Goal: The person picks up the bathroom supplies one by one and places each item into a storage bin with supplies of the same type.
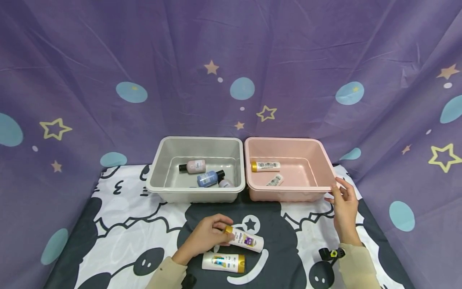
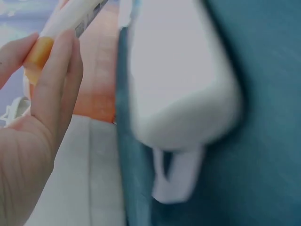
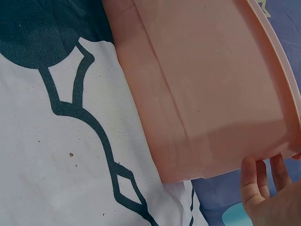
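A white tube with a gold cap (image 1: pixel 249 239) is tilted above the cloth, and my left hand (image 1: pixel 210 236) pinches it by the cap end. Just below that hand, a second white tube (image 1: pixel 213 261) with a gold cap lies flat on the cloth. My right hand (image 1: pixel 345 206) grips the front right corner of a pink bin (image 1: pixel 285 195); in the right wrist view its fingertips (image 3: pixel 249 169) meet the bin's edge. Inside the pink bin lie a gold-capped white tube (image 1: pixel 267 166) and a smaller pale tube (image 1: pixel 276 180), partly hidden by the front wall.
To the left of the pink bin stands a grey bin (image 1: pixel 202 195). It holds a pink bottle (image 1: pixel 196 166), a blue bottle (image 1: pixel 208 179) and a pale bottle (image 1: pixel 226 183). A purple curtain (image 1: pixel 303 60) hangs behind both bins.
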### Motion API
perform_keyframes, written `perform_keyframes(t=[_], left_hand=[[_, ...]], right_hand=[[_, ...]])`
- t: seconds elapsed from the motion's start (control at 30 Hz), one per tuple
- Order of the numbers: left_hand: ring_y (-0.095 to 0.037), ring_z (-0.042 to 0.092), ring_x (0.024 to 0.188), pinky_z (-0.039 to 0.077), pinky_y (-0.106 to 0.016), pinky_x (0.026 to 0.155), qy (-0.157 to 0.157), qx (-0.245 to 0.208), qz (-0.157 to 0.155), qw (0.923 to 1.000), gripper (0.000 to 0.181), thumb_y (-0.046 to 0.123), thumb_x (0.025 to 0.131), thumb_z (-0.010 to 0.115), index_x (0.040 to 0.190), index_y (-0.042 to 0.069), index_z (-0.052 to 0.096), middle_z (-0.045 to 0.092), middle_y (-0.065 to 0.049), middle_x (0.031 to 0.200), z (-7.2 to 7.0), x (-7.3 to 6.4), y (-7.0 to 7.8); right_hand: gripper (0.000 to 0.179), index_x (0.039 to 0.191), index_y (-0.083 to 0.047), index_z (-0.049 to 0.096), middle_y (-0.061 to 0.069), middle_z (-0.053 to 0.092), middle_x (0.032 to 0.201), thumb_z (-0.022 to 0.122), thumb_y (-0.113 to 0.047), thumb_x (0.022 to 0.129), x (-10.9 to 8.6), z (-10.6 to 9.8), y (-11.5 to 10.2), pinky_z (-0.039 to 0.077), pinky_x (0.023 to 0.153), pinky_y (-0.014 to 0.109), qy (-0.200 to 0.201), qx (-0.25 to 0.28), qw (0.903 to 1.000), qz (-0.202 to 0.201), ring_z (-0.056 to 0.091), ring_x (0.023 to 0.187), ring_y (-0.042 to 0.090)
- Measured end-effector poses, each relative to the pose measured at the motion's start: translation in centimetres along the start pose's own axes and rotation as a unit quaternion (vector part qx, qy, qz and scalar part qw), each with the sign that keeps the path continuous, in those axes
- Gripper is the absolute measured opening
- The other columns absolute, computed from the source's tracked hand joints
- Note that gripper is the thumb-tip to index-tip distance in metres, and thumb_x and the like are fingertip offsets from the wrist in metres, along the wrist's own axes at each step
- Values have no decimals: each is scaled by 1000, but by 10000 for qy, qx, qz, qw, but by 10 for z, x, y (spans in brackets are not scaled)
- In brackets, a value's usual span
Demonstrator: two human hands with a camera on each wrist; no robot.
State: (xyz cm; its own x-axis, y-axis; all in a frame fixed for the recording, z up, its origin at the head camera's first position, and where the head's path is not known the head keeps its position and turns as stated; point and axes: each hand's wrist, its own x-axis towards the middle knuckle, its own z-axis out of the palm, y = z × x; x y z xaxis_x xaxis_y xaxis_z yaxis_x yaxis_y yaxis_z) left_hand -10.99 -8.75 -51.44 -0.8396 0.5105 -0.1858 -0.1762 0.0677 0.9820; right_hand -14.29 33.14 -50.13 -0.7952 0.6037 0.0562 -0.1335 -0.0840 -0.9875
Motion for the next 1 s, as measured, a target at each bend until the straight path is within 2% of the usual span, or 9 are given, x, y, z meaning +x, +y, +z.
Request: perform_keyframes(t=[0.2,0.37,0.53,0.73,1.0], left_hand=[[-32,71,84,59,-44,74,103,-460,-28,9989,45,8,84,81,123,-2,62,68,-18,99,3,8,26],[-31,71,85,58,-44,75,20,-564,234,9981,42,6,85,80,122,-4,62,68,-19,101,4,19,50],[-29,71,86,58,-45,77,-21,-506,598,9969,43,4,86,79,124,-7,60,68,-19,103,5,35,82],[-28,69,86,58,-47,78,81,-441,995,9940,41,5,86,80,121,-5,62,64,-19,104,6,61,121],[-24,71,79,58,-45,79,131,-643,1083,9920,39,-1,86,77,121,-6,61,64,-20,105,20,115,162]], right_hand=[[37,134,-9,60,10,60,111,67,-16,98,-1,0,-1,56,63,24,-25,-5,10000,10,65,86,12],[37,134,-9,60,9,60,110,66,-16,99,-1,-1,-1,56,63,24,-46,-1,10000,39,65,86,12],[38,135,-9,59,8,59,111,66,-16,99,0,-1,-1,56,63,23,-55,-31,10000,48,65,87,13],[37,134,-9,60,9,59,110,67,-16,98,0,-1,-1,56,63,23,-51,-30,10000,15,64,85,13],[36,133,-8,61,13,59,111,67,-15,98,1,0,0,56,62,23,-28,-25,10000,-20,64,84,13]])
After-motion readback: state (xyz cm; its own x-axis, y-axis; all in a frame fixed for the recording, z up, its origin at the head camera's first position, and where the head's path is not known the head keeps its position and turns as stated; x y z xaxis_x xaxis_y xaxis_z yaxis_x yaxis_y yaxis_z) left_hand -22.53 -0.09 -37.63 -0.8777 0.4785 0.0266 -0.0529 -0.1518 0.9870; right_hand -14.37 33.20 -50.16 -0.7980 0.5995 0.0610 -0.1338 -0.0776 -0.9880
